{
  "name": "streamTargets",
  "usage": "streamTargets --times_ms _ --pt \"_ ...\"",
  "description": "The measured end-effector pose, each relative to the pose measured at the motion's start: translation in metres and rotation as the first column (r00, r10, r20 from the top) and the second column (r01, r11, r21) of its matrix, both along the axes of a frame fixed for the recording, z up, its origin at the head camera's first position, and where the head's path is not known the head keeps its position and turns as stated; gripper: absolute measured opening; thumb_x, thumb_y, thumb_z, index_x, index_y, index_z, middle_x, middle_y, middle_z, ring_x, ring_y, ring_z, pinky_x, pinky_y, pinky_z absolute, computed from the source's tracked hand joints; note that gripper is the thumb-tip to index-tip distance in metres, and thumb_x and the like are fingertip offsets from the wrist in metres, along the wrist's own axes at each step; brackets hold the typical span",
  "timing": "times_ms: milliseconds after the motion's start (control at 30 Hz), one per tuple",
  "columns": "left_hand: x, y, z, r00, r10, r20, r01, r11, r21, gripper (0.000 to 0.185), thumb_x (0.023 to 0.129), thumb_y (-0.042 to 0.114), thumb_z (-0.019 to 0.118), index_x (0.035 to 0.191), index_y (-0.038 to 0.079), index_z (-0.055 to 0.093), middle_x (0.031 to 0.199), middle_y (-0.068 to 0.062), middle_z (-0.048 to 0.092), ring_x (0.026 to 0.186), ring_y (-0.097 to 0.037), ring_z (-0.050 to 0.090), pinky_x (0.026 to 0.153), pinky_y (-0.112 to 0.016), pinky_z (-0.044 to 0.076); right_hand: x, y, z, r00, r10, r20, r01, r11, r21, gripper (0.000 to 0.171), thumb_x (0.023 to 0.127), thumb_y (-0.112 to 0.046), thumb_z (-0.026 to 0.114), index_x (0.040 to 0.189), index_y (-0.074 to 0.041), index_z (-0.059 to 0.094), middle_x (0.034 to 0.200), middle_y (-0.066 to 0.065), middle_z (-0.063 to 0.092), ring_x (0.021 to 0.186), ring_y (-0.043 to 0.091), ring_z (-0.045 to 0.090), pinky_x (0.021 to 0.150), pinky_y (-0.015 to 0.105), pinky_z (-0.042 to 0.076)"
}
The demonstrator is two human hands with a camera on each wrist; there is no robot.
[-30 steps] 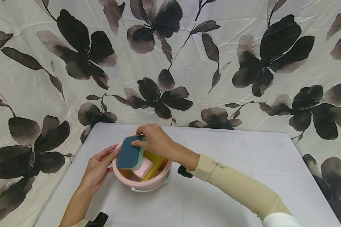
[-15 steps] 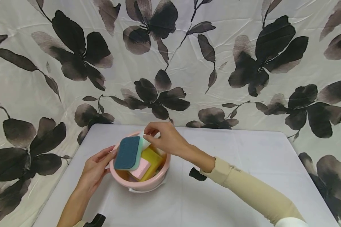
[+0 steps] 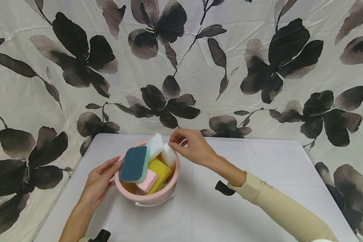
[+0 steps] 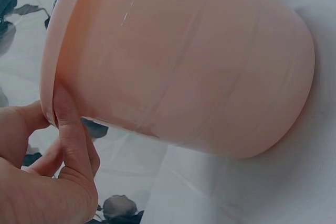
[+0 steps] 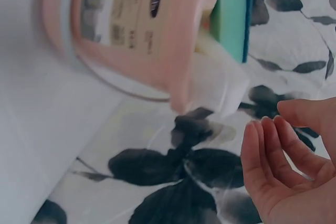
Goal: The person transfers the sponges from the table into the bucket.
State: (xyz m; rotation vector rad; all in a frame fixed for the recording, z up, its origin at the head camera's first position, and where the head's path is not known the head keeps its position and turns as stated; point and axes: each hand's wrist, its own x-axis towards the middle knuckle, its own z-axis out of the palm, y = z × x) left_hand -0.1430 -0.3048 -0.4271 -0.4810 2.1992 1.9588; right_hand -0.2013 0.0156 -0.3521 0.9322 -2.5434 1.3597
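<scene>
A pink bucket [image 3: 146, 199] stands on the white-covered table, filled with sponges. My left hand [image 3: 98, 183] holds its left side, and the left wrist view shows the fingers and thumb [image 4: 71, 129] pinching the rim. A sponge with a dark blue face and mint green body [image 3: 134, 164] lies tilted on top at the left. Beside it are a pink sponge [image 3: 147, 180], a yellow sponge [image 3: 160, 173] and two white sponges [image 3: 155, 146] that stick up at the back. My right hand [image 3: 193, 144] hovers just right of the rim, fingers loosely curled, holding nothing.
The bucket's white handle [image 3: 154, 203] hangs down at its front. A label [image 5: 134, 14] covers part of its side in the right wrist view. Behind the table [image 3: 245, 208] hangs a white cloth [image 3: 217, 77] with dark flowers.
My right hand has let go of the blue and green sponge and drawn back to the right, uncovering the white sponges. The left hand stays at the rim.
</scene>
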Motion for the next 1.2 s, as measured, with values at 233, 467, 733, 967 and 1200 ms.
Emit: streamTargets --times_ms 233,467,733,967,1200 --pt "-0.001 0.001 -0.001 1.0 -0.006 -0.011 0.006 1.0 -0.005 0.076 0.095 0.052 0.069 0.155 0.011 0.045 0.116 0.021 0.064 0.105 0.003 0.062 0.085 -0.02 0.057 0.0 0.028 -0.01 0.999 -0.051 0.001 0.051 0.998 -0.028 0.004 0.094 -0.009 0.075 0.097 -0.007 0.072 0.09 -0.001 0.072 0.086 0.012 0.068 0.08 0.03 0.06" --pt "-0.003 -0.001 -0.001 1.0 -0.017 -0.013 0.017 1.0 -0.004 0.078 0.094 0.052 0.07 0.155 0.011 0.045 0.114 0.023 0.064 0.105 0.003 0.062 0.084 -0.02 0.057 0.003 0.053 -0.024 0.991 -0.134 0.024 0.135 0.989 -0.054 0.006 0.094 -0.009 0.075 0.097 -0.006 0.072 0.091 -0.001 0.072 0.086 0.014 0.068 0.081 0.031 0.059" --pt "-0.005 -0.003 -0.002 0.998 -0.044 -0.036 0.044 0.999 -0.011 0.077 0.095 0.05 0.07 0.154 0.008 0.045 0.109 0.025 0.066 0.102 0.003 0.064 0.082 -0.021 0.058 0.007 0.084 -0.046 0.971 -0.232 0.066 0.236 0.97 -0.059 0.005 0.093 -0.009 0.076 0.096 -0.008 0.072 0.09 -0.001 0.072 0.085 0.015 0.069 0.08 0.03 0.058" --pt "-0.007 -0.007 -0.001 0.995 -0.082 -0.052 0.077 0.993 -0.086 0.076 0.096 0.051 0.069 0.153 0.007 0.046 0.11 0.024 0.067 0.099 0.002 0.065 0.08 -0.023 0.059 0.012 0.112 -0.064 0.947 -0.306 0.102 0.311 0.95 -0.037 0.005 0.094 -0.012 0.077 0.097 -0.01 0.073 0.09 -0.001 0.071 0.084 0.015 0.068 0.081 0.028 0.058" --pt "-0.005 -0.011 -0.002 0.99 -0.134 -0.053 0.118 0.965 -0.236 0.075 0.098 0.057 0.062 0.152 0.006 0.048 0.129 -0.002 0.067 0.094 -0.005 0.063 0.076 -0.027 0.06 0.017 0.133 -0.083 0.919 -0.371 0.137 0.375 0.927 -0.011 0.007 0.094 -0.014 0.076 0.097 -0.009 0.072 0.091 0.001 0.072 0.083 0.016 0.069 0.08 0.025 0.057"
